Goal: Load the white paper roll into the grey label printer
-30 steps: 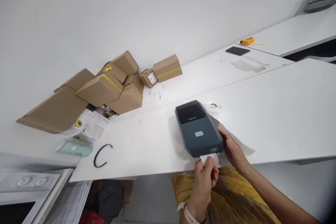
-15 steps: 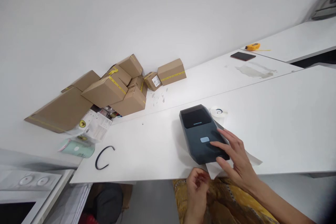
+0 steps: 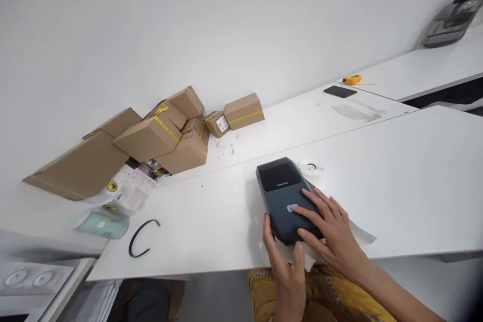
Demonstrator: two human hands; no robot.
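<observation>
A dark blue-grey label printer (image 3: 281, 219) lies on the white table near its front edge, with a glossy black window and a light blue button (image 3: 292, 208). My right hand (image 3: 334, 229) rests over its right side, fingers spread, with the index fingertip on the button. At the front left corner, my left hand (image 3: 286, 282) grips the printer, fingers along its left side and thumb at the front edge. White paper (image 3: 362, 233) sticks out from under the printer and my right hand. Just behind stands a white roll (image 3: 308, 167).
Stacked cardboard boxes (image 3: 151, 138) lean at the back left. A black headband (image 3: 133, 241), a green pouch (image 3: 109, 225) and a white package (image 3: 138, 188) lie on the left. Farther right are a dark tablet (image 3: 339, 91), a yellow tape measure (image 3: 352, 79) and a transparent container (image 3: 447, 25).
My left hand has come up from the table's front edge to the printer's left corner. My right index finger has moved onto the blue button. The view has shifted slightly.
</observation>
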